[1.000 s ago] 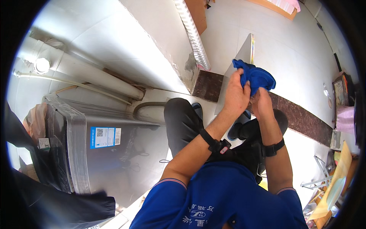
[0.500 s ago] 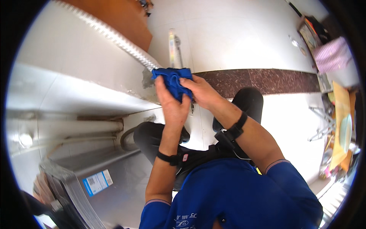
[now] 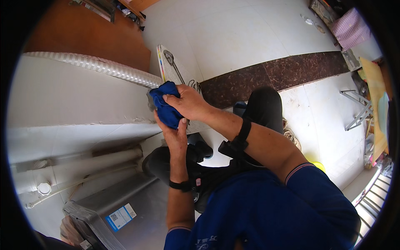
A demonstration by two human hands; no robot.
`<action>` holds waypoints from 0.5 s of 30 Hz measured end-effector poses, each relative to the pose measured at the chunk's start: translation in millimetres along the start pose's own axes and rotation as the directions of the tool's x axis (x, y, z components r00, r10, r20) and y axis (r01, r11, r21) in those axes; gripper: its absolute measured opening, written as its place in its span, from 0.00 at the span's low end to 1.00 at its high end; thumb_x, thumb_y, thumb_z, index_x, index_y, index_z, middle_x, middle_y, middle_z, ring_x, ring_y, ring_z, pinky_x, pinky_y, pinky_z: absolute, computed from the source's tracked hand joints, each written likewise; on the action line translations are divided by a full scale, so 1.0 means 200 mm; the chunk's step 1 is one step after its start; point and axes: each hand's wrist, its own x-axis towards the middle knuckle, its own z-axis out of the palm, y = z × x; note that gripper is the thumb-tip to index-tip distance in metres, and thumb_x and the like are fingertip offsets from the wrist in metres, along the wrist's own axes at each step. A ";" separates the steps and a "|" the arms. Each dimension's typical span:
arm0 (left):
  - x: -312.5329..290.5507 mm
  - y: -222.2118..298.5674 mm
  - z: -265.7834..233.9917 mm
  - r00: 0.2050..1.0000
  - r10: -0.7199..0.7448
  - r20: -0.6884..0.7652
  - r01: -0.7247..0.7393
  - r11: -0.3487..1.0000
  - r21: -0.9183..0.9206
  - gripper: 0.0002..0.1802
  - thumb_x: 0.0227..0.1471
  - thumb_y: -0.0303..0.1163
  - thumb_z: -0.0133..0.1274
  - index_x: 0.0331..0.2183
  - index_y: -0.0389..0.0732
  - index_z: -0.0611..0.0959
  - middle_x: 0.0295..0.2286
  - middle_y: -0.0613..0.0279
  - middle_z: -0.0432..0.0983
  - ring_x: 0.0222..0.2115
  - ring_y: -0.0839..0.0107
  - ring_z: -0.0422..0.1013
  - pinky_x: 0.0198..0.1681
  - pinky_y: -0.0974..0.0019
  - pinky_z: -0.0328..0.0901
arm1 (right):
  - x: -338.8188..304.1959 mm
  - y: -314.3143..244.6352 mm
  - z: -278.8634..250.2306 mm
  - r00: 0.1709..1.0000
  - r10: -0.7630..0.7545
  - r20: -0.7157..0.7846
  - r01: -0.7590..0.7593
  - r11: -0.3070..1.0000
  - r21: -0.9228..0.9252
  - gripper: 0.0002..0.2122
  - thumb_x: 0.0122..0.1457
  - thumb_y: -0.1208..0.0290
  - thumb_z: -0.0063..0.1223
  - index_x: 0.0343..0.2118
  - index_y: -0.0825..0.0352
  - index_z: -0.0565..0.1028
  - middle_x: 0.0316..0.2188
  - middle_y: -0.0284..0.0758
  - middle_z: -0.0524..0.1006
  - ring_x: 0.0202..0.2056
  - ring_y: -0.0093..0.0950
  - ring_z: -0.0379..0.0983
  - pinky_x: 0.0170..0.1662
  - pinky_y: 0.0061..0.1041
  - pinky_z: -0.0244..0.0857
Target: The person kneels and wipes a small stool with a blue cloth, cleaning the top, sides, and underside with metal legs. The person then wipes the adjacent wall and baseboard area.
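Observation:
A crumpled dark blue cloth (image 3: 166,109) is bunched between my two hands. My left hand (image 3: 172,135) grips its near lower end, fingers partly hidden by the cloth. From the right, my right hand (image 3: 189,103) presses on it with the thumb on top and the fingers around the far side. A whitish ribbed hose or strip (image 3: 121,75) runs along the wall edge and reaches the cloth's far side. Whether the cloth wraps around its end is hidden. Just beyond my hands, a metal tool with a looped end (image 3: 175,66) lies on a pale board (image 3: 165,62).
A dark red stone threshold (image 3: 271,75) crosses the floor ahead. At lower left are a grey appliance (image 3: 141,221) with a label and white pipes (image 3: 96,160). Coiled rope (image 3: 291,135) lies beside my right leg, and a folding metal stand (image 3: 358,110) is at right.
The view has shifted. Both hands and the cloth now appear lower and further left in the picture, and the cloth is bunched differently. Both hands still hold it.

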 end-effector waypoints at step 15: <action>0.36 -0.04 -0.13 0.982 -0.144 0.124 0.081 0.907 0.413 0.32 0.60 0.27 0.56 0.61 0.27 0.66 0.48 0.39 0.78 0.48 0.53 0.77 0.54 0.56 0.69 | 0.17 -0.16 -0.20 0.950 0.002 -0.314 0.160 0.857 0.490 0.16 0.70 0.60 0.54 0.49 0.70 0.79 0.35 0.32 0.82 0.35 0.19 0.76 0.42 0.25 0.73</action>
